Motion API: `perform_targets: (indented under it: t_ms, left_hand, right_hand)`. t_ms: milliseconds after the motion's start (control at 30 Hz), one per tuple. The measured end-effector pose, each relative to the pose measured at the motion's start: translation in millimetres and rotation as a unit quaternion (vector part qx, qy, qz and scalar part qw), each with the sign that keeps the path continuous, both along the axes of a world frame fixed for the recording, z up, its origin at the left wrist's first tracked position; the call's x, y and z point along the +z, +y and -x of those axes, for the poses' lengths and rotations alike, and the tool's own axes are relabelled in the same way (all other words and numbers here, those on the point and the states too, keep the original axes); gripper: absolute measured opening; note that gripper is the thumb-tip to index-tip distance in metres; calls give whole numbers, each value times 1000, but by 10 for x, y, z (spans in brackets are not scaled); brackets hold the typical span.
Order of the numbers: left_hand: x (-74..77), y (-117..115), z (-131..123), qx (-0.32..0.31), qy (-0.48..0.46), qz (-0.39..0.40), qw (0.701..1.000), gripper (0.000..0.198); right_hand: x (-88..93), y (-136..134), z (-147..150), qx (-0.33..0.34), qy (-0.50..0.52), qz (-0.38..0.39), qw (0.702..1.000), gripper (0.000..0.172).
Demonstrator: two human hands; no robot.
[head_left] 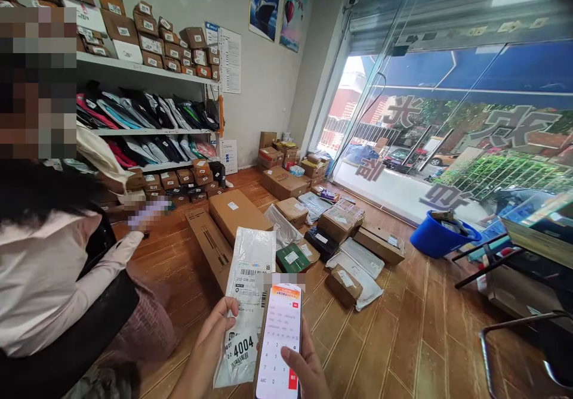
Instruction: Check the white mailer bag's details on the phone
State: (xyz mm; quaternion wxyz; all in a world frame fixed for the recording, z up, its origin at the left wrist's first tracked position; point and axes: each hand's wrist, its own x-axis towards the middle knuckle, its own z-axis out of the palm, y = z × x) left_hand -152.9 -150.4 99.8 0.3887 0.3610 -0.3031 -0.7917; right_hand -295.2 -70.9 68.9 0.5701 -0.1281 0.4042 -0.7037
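Pinched in my left hand (209, 342) is a flat white plastic mailer (254, 247) with a printed shipping label and the large number 4004. My right hand (307, 357) grips a smartphone (273, 327), its thumb lying over the lit number keypad. The phone stands upright just right of the mailer and overlaps its right edge. Past both hands, parcels lie on the wooden floor: a large brown carton (239, 208), a long flat carton (208, 238), and a green box (293, 257).
A person (54, 268) in a light top is close on my left. Shelves (179, 76) with labelled boxes and bagged parcels line the wall. A blue bin (430, 238) and a metal-framed chair (486, 351) are at right, before the glass front (403, 148).
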Motion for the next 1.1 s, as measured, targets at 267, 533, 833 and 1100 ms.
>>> perform_targets:
  t_ms: [267,533,833,1100]
  left_hand:
    - [58,-21,-9,-3,21,-8,1000,41]
    - [-9,-29,-73,-16,31,13,999,36]
    - [51,17,-63,16,33,6,999,33]
    - [49,-21,-116,29,0,-5,1000,44]
  right_hand:
    - [43,5,-21,-17,-57,-29,998,127]
    - [155,-11,-57,-25,-57,-25,998,142]
    - [176,-1,-100,-40,-58,-34,997,139]
    - [35,18,-75,-41,-50,-45,997,126]
